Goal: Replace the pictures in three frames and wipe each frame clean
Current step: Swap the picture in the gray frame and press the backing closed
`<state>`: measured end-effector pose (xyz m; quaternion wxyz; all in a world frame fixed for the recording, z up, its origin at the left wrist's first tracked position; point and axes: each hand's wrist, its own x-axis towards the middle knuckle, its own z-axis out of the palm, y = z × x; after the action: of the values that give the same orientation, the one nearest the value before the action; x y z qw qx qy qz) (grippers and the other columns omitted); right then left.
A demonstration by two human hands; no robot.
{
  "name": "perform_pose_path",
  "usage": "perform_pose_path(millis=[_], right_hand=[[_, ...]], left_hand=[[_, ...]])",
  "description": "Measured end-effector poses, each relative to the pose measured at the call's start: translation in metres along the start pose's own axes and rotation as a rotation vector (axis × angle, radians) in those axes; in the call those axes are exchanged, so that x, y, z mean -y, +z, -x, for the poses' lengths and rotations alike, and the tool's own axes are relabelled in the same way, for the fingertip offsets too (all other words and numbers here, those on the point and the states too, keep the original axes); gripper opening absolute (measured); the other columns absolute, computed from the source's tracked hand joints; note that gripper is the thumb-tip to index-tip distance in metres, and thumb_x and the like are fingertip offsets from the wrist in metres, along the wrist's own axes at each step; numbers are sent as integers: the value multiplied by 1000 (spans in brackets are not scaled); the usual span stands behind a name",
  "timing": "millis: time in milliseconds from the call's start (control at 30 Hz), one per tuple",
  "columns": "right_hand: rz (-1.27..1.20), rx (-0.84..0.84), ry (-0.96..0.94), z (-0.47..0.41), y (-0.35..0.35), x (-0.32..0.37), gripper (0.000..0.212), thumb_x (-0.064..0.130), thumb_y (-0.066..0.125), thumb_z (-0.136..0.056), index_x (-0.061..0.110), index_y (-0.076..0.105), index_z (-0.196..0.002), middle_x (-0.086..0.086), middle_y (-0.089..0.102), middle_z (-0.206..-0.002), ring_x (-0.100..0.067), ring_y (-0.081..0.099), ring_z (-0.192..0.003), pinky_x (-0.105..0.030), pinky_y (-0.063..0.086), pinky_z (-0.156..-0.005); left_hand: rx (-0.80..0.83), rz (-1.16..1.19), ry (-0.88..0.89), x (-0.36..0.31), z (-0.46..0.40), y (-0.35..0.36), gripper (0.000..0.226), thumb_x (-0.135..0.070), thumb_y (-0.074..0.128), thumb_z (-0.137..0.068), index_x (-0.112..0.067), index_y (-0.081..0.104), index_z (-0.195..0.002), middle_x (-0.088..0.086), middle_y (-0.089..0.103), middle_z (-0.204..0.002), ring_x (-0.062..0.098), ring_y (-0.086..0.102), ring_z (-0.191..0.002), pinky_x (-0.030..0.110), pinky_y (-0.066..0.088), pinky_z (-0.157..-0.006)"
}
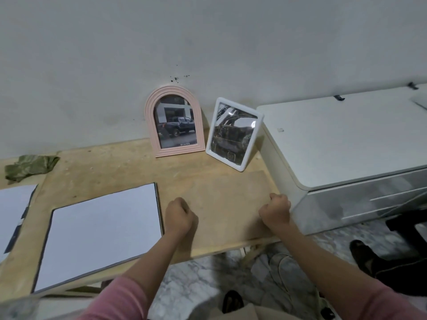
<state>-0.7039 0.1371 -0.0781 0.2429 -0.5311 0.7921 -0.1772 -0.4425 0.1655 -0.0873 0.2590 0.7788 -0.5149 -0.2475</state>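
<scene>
Both fists, left hand (179, 214) and right hand (276, 210), rest curled and hold nothing. Beyond them stand the pink frame (175, 122) and white frame (234, 133), its picture glare-blurred. A cloth (30, 166) lies far left; no third frame shows.

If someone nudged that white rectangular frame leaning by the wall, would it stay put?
Probably not: the white frame stands tilted on its bottom edge, so a nudge could tip or slide it. Its glossy front shows glare, so it may be slippery and breakable. It looks thin, likely light.
</scene>
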Motion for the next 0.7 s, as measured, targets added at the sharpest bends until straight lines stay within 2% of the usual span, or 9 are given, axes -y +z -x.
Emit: perform_pose_path(millis=[133,200,300,400,467,533,700], right_hand=[[-22,-64,-44,0,20,-9,46,8,29,-64,-15,59,-91,-33,52,-105,-48,44,-92,-47,40,-81],[-44,-73,-64,2,24,-10,46,7,27,-62,-15,58,-90,-35,51,-107,-49,44,-93,-50,40,-84],[-43,-81,-71,3,28,-4,49,5,29,-63,-16,59,-96,-39,51,-111,-53,47,-96,-54,42,-87],[-56,-62,-125,6,36,5,46,-1,36,-67,-15,60,-103,-39,53,-113,-56,50,-97,-57,44,-87],[-28,-27,-183,9,40,20,46,-3,40,-76,-11,54,-119,-32,47,-127,-50,43,-114,-53,41,-98],[9,23,-249,12,44,38,50,0,45,-81,-4,47,-130,-22,42,-138,-39,36,-126,-46,35,-107],[27,143,-453,26,68,89,50,8,43,-86,4,42,-135,-11,45,-136,-29,37,-127,-39,33,-109]], left_hand=[[3,-90,60,2,5,10,10,-1,52,-77,-4,60,-83,11,59,-87,29,54,-82,30,38,-65],[8,-105,61,2,6,12,13,-4,50,-80,-2,60,-89,12,58,-95,29,53,-88,33,42,-71],[12,-76,47,2,4,12,15,-6,49,-80,-3,60,-90,12,58,-99,28,53,-92,32,44,-73],[10,-38,37,-3,6,6,4,-9,49,-85,-9,53,-83,13,57,-98,24,52,-88,27,36,-70],[-24,-22,52,-2,6,-1,4,-11,51,-87,-8,54,-87,15,58,-102,25,52,-89,29,38,-72],[-59,-31,60,3,7,-12,19,-13,52,-89,-2,59,-102,15,59,-111,30,54,-101,33,42,-81],[-152,-9,15,31,4,-56,27,-17,53,-92,0,60,-110,16,61,-113,32,54,-108,33,42,-87]])
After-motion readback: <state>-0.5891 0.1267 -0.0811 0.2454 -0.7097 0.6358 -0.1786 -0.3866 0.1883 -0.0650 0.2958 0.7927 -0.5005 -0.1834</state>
